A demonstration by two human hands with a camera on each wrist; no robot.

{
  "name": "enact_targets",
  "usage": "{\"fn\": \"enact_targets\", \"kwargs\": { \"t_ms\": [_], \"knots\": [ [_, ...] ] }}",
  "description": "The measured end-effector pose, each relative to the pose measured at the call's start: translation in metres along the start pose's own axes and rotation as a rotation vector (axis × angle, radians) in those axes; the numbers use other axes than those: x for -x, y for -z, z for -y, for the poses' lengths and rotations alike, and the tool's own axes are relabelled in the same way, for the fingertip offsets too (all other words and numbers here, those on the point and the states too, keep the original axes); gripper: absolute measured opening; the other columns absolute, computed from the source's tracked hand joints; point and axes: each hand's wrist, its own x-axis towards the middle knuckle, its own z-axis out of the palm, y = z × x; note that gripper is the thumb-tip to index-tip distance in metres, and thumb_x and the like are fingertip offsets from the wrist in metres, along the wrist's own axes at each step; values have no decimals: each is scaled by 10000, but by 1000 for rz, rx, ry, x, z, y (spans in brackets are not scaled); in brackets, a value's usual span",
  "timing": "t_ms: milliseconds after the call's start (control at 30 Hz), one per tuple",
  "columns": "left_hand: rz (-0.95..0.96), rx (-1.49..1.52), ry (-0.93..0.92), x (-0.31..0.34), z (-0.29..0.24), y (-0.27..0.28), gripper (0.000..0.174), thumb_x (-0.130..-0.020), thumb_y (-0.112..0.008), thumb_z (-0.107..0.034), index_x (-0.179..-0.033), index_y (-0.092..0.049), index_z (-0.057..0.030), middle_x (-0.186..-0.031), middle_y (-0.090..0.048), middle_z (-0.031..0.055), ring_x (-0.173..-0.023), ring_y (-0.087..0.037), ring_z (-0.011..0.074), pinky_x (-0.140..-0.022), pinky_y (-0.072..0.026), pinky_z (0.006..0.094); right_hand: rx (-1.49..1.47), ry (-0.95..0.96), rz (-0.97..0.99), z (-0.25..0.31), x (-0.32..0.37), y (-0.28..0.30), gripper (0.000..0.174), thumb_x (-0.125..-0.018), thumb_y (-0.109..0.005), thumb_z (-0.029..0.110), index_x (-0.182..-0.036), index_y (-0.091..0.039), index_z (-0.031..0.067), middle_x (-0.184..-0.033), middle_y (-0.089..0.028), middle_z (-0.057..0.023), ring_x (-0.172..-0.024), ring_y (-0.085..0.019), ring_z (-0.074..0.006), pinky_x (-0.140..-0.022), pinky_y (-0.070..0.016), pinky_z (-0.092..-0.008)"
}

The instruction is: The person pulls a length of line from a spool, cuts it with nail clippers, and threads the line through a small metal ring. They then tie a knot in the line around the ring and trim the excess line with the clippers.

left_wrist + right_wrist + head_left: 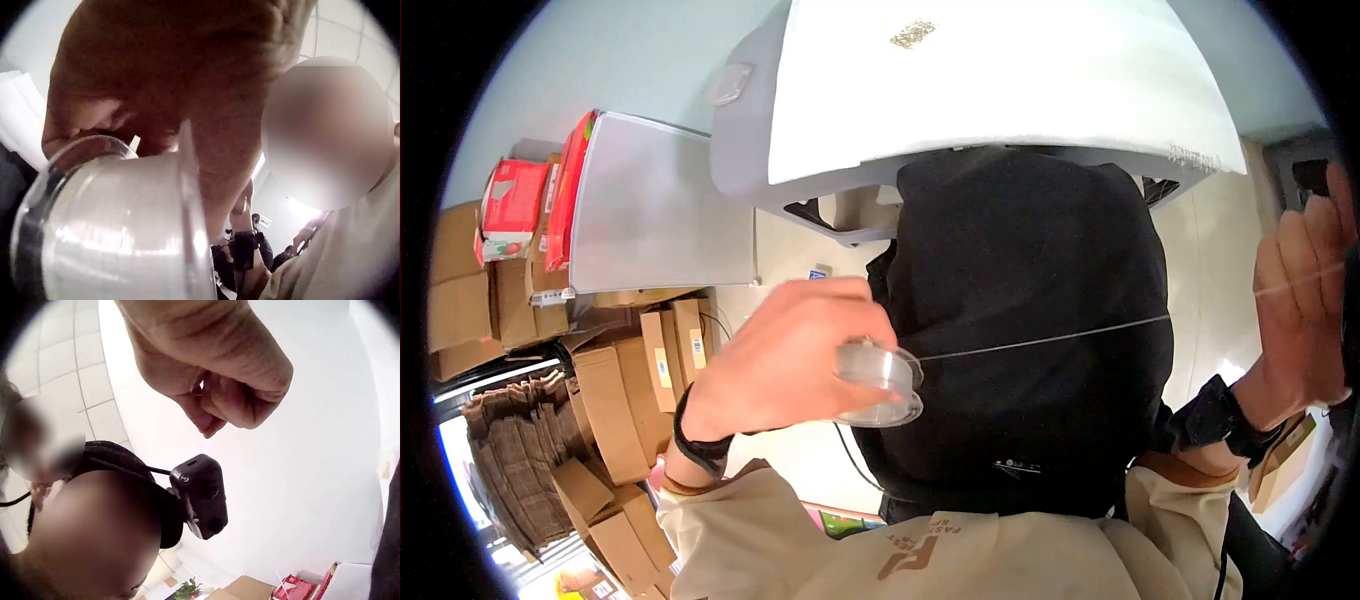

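Note:
My left hand (775, 350) grips a clear plastic spool (880, 385) wound with translucent line, its fingers curled over the rim. Close up in the left wrist view, the same spool (119, 231) shows wide clear flanges. From it a thin line (1050, 338) runs taut across a black fabric surface (1030, 260) toward the right. At the far right edge of the head view, my raised right hand (1300, 290) has the line at its fingers. The right wrist view shows that hand (219, 362) with curled fingers and the thumb pinched against them.
Ahead stands a grey piece of furniture (745, 140) draped with a white cloth (1000, 80). Cardboard boxes (615, 410), red cartons (515, 195) and a grey-white panel (665, 200) crowd the left side. Another box (1282, 465) is at lower right.

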Motion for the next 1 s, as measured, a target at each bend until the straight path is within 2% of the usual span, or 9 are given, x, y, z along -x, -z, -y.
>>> {"fn": "enact_targets", "kwargs": {
  "t_ms": [133,167,333,367,433,500,733,867,1000],
  "knots": [
    [-226,361,33,14,20,16,265,-564,-774,-44,-780,-625,-8,-763,-548,52,-695,-537,144,-587,-411,260,262,6,-503,0,19,-31,185,-875,-458,45,-1058,-457,20,-601,-326,27,-459,-253,-65,-395,-194,-223],
    [-276,418,-17,19,28,18,276,-558,-779,-42,-779,-619,-1,-763,-544,50,-696,-526,130,-585,-402,251,368,3,-845,-5,27,-51,199,-886,-503,106,-1046,-413,28,-626,-337,36,-474,-265,-42,-418,-202,-194],
    [-496,668,-254,28,51,8,320,-540,-797,-59,-769,-590,24,-765,-543,72,-663,-472,103,-581,-349,209,472,-51,-969,-7,55,-48,292,-859,-608,190,-999,-408,31,-661,-377,39,-480,-300,-21,-426,-223,-172],
    [-569,637,-311,24,51,3,251,-744,-689,-190,-827,-509,-36,-721,-414,37,-608,-379,136,-527,-283,248,527,-72,-984,-10,54,-49,292,-848,-624,203,-971,-423,31,-646,-371,39,-470,-299,-25,-419,-222,-177],
    [-892,811,-288,18,62,-11,263,-826,-607,-272,-917,-502,-49,-760,-437,43,-638,-387,142,-546,-294,251,674,-129,-994,-20,49,-55,280,-818,-658,232,-849,-462,34,-590,-371,35,-437,-311,-41,-401,-230,-188],
    [-1368,1020,46,1,43,-19,338,-921,-466,-386,-1050,-476,-74,-852,-474,45,-712,-396,152,-602,-316,263,917,-147,-938,-32,41,-61,271,-804,-669,235,-726,-499,38,-554,-427,9,-423,-355,-54,-396,-260,-193],
    [-1358,1628,-270,-27,22,-13,398,-942,-447,-309,-1268,-427,-82,-890,-489,51,-767,-415,148,-680,-373,266,939,-313,-981,-59,20,-83,139,-760,-679,88,-694,-607,-10,-518,-513,10,-415,-331,-5,-391,-211,-188],
    [-980,1908,-611,-30,44,-25,437,-919,-491,-336,-1249,-436,-55,-1228,-502,85,-1129,-481,226,-931,-427,380,877,-494,-920,-72,33,-98,56,-758,-668,18,-722,-635,-9,-490,-532,12,-380,-345,4,-369,-197,-191],
    [-753,2495,-880,-46,28,-32,355,-944,-414,-176,-1255,-425,-4,-1261,-476,180,-1163,-469,262,-978,-406,399,968,-563,-652,-87,38,-104,27,-730,-670,-6,-743,-649,3,-604,-621,-78,-450,-571,-146,-406,-387,-227]
  ]
}}
